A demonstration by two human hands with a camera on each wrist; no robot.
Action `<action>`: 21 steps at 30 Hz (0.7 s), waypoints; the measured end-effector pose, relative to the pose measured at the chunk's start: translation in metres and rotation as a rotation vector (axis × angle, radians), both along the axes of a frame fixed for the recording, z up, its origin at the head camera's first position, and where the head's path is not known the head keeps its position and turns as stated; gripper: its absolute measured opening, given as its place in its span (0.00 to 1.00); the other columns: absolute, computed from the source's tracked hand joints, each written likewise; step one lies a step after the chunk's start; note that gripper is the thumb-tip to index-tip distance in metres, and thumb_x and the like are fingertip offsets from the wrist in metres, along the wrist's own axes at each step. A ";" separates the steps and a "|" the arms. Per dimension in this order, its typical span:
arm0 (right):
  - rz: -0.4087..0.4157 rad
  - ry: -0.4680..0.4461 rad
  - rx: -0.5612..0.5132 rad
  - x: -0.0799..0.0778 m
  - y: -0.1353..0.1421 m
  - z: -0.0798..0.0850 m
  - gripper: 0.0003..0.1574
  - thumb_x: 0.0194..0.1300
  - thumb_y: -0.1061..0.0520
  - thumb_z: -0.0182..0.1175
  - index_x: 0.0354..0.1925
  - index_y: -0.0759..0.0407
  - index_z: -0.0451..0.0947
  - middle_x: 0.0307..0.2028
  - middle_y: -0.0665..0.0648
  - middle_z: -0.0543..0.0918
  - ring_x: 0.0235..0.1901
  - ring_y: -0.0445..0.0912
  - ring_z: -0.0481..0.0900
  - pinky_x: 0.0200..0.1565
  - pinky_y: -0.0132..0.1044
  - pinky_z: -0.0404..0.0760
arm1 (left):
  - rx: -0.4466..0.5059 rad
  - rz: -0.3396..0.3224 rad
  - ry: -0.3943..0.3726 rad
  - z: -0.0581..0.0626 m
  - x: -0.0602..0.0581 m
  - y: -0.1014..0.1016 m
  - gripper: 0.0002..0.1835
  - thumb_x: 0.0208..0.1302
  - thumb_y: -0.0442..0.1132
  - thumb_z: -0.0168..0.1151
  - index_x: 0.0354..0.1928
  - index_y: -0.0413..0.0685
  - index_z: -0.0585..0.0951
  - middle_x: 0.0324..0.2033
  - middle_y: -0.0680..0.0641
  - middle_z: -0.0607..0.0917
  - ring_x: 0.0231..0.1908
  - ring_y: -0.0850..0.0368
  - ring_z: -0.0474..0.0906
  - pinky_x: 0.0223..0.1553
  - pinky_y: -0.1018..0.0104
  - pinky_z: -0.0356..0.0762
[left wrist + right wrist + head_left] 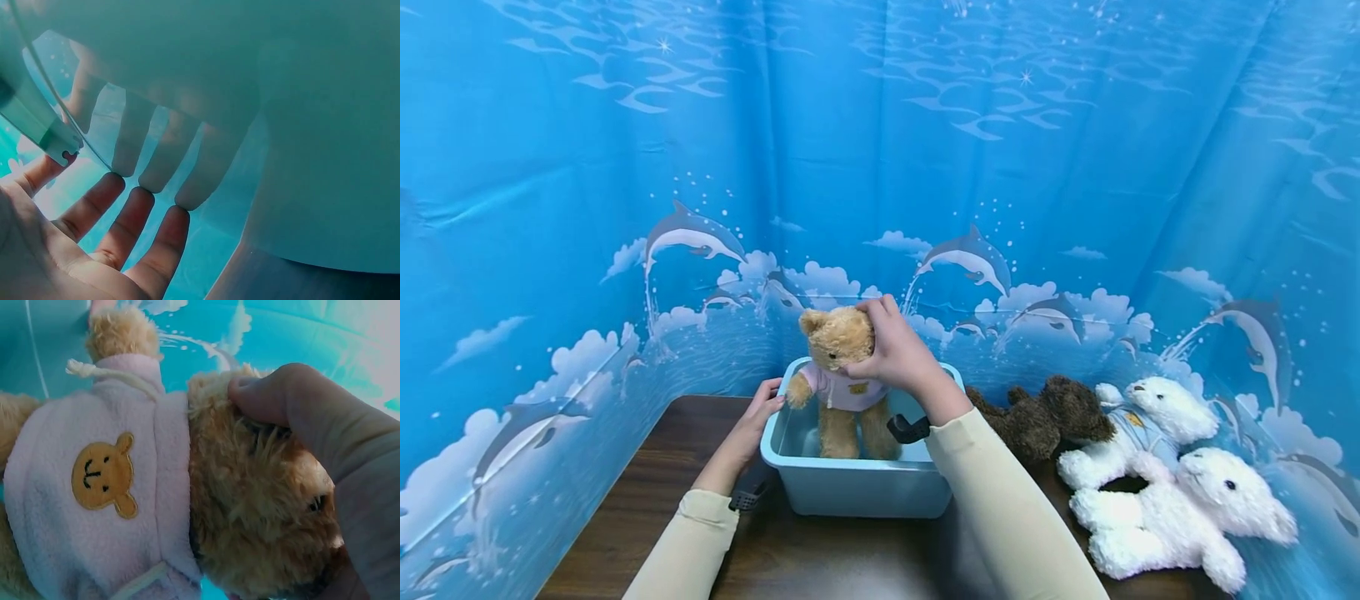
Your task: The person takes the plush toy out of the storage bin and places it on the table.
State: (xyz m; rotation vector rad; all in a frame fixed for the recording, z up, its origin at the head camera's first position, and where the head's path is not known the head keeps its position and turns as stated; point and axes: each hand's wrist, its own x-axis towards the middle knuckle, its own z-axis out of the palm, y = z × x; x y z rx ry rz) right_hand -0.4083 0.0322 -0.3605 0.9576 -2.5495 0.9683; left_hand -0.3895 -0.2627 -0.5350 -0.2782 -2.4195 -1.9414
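Note:
My right hand grips a tan teddy bear by the head, thumb across its face. The bear is upright with its legs inside a light blue plastic tub. It wears a pale pink hooded top with a bear-face patch on the chest. At the tub's left side is my left hand. In the left wrist view its fairly straight fingertips touch the glossy outer wall, which mirrors them. Most of the right hand's fingers are hidden behind the bear's head.
The tub stands on a dark wooden table. Right of it lie a dark brown plush bear, a white plush in a light blue top and another white plush. A blue dolphin-print curtain hangs behind the table.

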 end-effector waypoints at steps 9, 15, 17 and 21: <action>-0.065 0.070 -0.130 0.021 0.024 0.029 0.53 0.56 0.49 0.84 0.73 0.53 0.67 0.61 0.60 0.68 0.58 0.54 0.77 0.60 0.56 0.85 | -0.006 0.002 -0.011 -0.001 -0.002 -0.003 0.35 0.82 0.58 0.47 0.82 0.51 0.57 0.77 0.36 0.61 0.75 0.37 0.61 0.70 0.40 0.71; -0.217 0.121 -0.283 0.040 0.050 0.046 0.54 0.55 0.49 0.85 0.72 0.55 0.68 0.64 0.62 0.66 0.59 0.57 0.75 0.61 0.61 0.82 | -0.016 0.007 -0.013 -0.003 0.001 -0.003 0.34 0.83 0.58 0.47 0.82 0.52 0.56 0.76 0.36 0.62 0.72 0.36 0.63 0.64 0.46 0.77; -0.261 0.123 -0.335 0.047 0.060 0.051 0.53 0.55 0.49 0.85 0.71 0.56 0.68 0.64 0.63 0.66 0.59 0.57 0.74 0.61 0.62 0.80 | -0.016 0.008 -0.008 -0.002 0.001 -0.002 0.34 0.83 0.57 0.47 0.82 0.52 0.57 0.75 0.36 0.63 0.72 0.36 0.64 0.63 0.48 0.78; -0.338 0.136 -0.399 0.066 0.082 0.059 0.53 0.54 0.49 0.85 0.70 0.56 0.68 0.64 0.64 0.66 0.58 0.58 0.73 0.61 0.62 0.79 | -0.025 0.004 -0.003 0.000 0.000 -0.002 0.34 0.83 0.58 0.47 0.82 0.52 0.57 0.76 0.36 0.62 0.72 0.36 0.64 0.63 0.48 0.77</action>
